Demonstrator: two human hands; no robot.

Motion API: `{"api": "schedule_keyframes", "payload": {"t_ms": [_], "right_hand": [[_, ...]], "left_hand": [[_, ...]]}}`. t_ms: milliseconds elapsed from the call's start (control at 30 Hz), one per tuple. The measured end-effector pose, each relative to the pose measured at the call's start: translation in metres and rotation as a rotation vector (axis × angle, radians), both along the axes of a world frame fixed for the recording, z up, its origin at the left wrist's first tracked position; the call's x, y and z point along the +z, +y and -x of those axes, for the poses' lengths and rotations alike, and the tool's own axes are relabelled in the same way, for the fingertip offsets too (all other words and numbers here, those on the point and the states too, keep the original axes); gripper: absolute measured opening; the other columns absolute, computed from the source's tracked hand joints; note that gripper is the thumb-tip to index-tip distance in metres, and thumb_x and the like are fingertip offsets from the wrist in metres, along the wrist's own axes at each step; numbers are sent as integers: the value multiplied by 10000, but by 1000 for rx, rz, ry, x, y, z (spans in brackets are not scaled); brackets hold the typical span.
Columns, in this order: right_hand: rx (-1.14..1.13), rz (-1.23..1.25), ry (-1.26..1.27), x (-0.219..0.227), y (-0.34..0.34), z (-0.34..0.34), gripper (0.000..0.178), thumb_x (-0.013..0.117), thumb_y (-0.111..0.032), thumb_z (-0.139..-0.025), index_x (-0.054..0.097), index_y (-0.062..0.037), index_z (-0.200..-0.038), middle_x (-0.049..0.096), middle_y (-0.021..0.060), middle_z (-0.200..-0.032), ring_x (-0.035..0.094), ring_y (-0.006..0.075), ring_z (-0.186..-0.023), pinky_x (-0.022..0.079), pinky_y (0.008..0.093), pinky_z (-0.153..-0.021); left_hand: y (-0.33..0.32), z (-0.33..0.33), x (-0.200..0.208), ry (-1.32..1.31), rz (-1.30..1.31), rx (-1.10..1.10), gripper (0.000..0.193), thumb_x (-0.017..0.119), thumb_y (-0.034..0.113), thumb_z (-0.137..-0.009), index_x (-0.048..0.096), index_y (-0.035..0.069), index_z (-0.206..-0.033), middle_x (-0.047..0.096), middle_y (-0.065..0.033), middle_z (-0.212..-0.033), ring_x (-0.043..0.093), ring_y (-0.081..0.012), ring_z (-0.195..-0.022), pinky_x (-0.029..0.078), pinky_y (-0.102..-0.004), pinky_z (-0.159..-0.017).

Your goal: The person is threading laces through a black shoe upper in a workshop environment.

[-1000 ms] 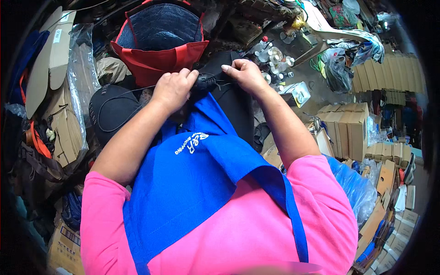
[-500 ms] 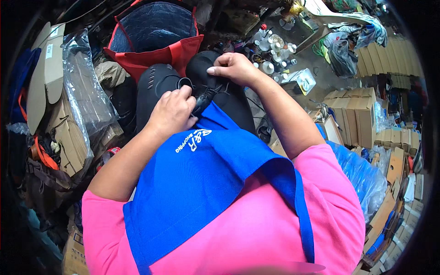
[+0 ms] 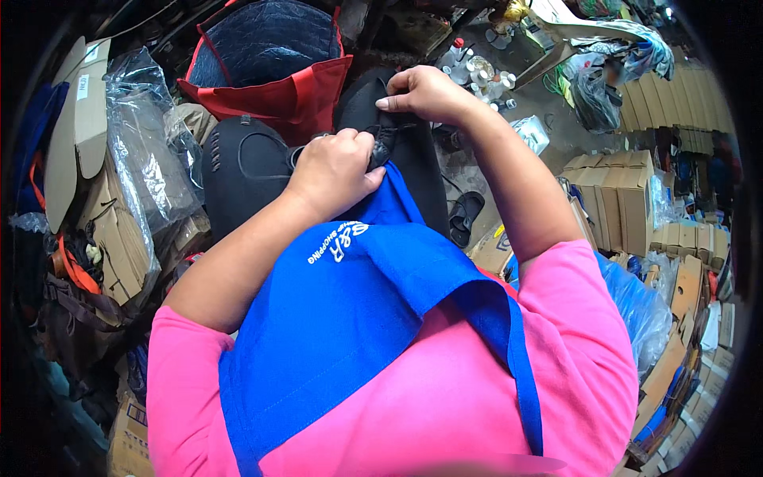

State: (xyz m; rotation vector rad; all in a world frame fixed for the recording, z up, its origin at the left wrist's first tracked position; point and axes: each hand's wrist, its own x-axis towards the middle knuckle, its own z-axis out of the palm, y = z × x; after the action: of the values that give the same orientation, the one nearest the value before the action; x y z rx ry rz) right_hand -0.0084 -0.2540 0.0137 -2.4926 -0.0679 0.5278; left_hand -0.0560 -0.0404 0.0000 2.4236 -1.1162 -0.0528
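Observation:
My left hand (image 3: 334, 168) is closed over my lap, fingers curled round a small black piece (image 3: 383, 147) that shows at its fingertips. What kind of piece it is stays unclear, being dark and partly covered. Up and to the right, my right hand (image 3: 429, 94) has thumb and forefinger pinched near its upper end; anything between them is too small to make out. A thin black cord (image 3: 266, 135) loops over my left knee (image 3: 238, 171), beside the left hand. The blue apron (image 3: 342, 318) reaches up under the left hand.
Beyond my knees stands an open red bag (image 3: 310, 91) with silvery lining. White bottles (image 3: 481, 71) cluster on the floor at the far right. Black sandals (image 3: 466, 213) lie right of my leg. Flattened cardboard (image 3: 119, 238) stacks left; cardboard boxes (image 3: 608, 191) stand right.
My left hand has shifted up and to the right, closer to the right hand. The right hand has moved slightly right and up, still pinched. My knees have spread wider apart.

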Motion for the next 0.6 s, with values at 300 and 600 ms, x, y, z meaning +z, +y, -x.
{"api": "schedule_keyframes", "payload": {"t_ms": [300,600], "right_hand": [[57,92,127,-4,28,4,466,715,-465,-747,682,-60,-975,678,149,-881,653,292,-865,487,404,-777],[30,134,46,-9,27,8,409,767,-371,-728,665,0,-867,646,151,-715,623,220,-668,478,355,-648]], "left_hand": [[38,-36,-14,821,404,164,256,625,267,-888,630,14,-851,627,-42,-774,591,-123,-754,472,-294,-698],[0,-67,-21,565,-16,47,155,698,105,-736,680,6,-854,659,-127,-830,658,-207,-798,505,-328,-735]]}}
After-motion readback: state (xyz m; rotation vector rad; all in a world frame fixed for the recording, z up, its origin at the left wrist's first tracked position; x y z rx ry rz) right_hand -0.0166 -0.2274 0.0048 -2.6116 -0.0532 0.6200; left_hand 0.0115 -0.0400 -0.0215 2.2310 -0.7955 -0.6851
